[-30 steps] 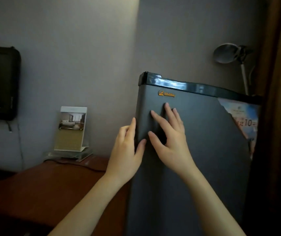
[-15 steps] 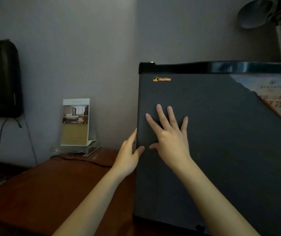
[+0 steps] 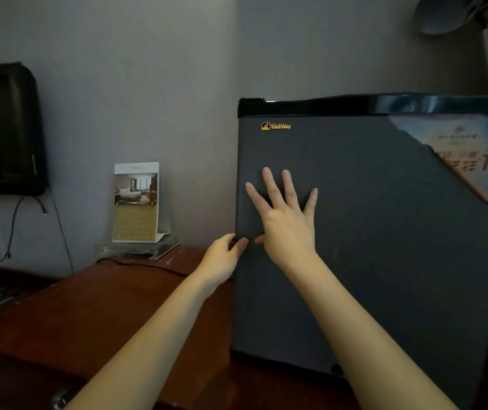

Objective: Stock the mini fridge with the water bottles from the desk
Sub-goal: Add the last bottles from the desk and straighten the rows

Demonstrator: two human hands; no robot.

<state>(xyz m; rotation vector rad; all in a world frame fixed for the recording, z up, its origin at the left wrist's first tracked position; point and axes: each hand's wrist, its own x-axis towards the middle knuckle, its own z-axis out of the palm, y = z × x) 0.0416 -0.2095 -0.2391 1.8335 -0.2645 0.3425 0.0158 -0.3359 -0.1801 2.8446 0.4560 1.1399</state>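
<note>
A dark grey mini fridge (image 3: 384,232) with a gold logo and a torn poster on its door stands on the brown wooden desk (image 3: 94,315). Its door is closed. My right hand (image 3: 287,223) lies flat on the door near its left side, fingers spread and straight. My left hand (image 3: 222,258) grips the door's left edge, thumb on the front and fingers curled behind the edge. No water bottles are in view.
A standing card with a room photo (image 3: 136,202) sits in a clear holder at the desk's back by the wall. A black device (image 3: 6,128) hangs on the wall at left, cables trailing down. A lamp head (image 3: 450,13) shows top right.
The view has moved closer and squarer to the fridge front. My left hand slid lower on the door's edge and now grips it; my right hand stayed flat on the door.
</note>
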